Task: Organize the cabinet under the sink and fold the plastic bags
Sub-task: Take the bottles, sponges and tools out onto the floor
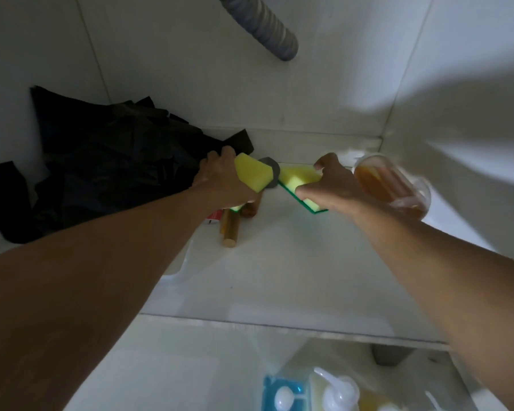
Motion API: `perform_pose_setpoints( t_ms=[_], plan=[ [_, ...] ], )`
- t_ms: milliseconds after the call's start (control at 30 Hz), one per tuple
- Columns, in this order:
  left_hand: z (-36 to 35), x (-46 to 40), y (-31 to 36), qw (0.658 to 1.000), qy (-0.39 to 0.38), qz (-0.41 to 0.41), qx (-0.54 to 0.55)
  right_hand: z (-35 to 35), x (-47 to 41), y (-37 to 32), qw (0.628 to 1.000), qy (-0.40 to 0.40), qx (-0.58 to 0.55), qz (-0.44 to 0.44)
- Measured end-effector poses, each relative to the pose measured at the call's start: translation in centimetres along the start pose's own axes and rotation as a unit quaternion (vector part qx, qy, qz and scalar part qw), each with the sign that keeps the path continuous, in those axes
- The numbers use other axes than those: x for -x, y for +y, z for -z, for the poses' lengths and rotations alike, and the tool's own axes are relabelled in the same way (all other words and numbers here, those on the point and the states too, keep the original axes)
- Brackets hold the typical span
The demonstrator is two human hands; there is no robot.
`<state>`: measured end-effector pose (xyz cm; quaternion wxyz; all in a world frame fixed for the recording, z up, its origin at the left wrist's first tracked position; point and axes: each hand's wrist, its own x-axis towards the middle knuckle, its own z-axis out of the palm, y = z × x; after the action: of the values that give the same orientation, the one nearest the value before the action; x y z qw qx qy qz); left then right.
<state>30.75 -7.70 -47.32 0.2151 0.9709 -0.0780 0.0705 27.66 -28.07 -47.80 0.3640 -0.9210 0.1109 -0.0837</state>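
White cabinet floor point(279, 262) holds a heap of black plastic bags point(107, 170) at back left and one clear bottle point(392, 188) of amber liquid lying at right. Two yellow sponges: left hand point(223, 179) grips one point(252, 173), right hand point(336, 185) grasps the green-backed other point(297, 182).

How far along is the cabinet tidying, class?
Nothing looks finished yet. In hand: the left hand grips a yellow-and-grey sponge; the right hand grips a yellow-and-green sponge. Left: the black plastic bags lie crumpled and unfolded, and an amber bottle lies tipped over.
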Motion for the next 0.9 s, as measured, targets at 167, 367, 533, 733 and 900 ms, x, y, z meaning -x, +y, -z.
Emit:
perform_pose_setpoints(
  t_ms=[167,367,533,733,900],
  plan=[
    [1.7,5.1,1.9,0.993,-0.101,-0.007,-0.064,4.7,7.5,-1.7,0.994,-0.070,0.080,-0.003],
    [2.9,15.4,2.7,0.968,-0.230,-0.060,-0.085,7.1,17.2,-1.3,0.967,-0.203,0.150,-0.015],
    [1.2,23.0,2.7,0.931,-0.335,-0.069,-0.127,7.7,24.2,0.9,0.940,-0.282,0.192,-0.010],
    [-2.8,29.0,2.1,0.894,-0.413,-0.071,-0.160,5.0,30.2,5.3,0.909,-0.324,0.255,-0.061],
    [-7.9,32.4,1.2,0.896,-0.416,-0.031,-0.154,1.6,33.4,10.3,0.891,-0.337,0.285,-0.108]
  ],
)
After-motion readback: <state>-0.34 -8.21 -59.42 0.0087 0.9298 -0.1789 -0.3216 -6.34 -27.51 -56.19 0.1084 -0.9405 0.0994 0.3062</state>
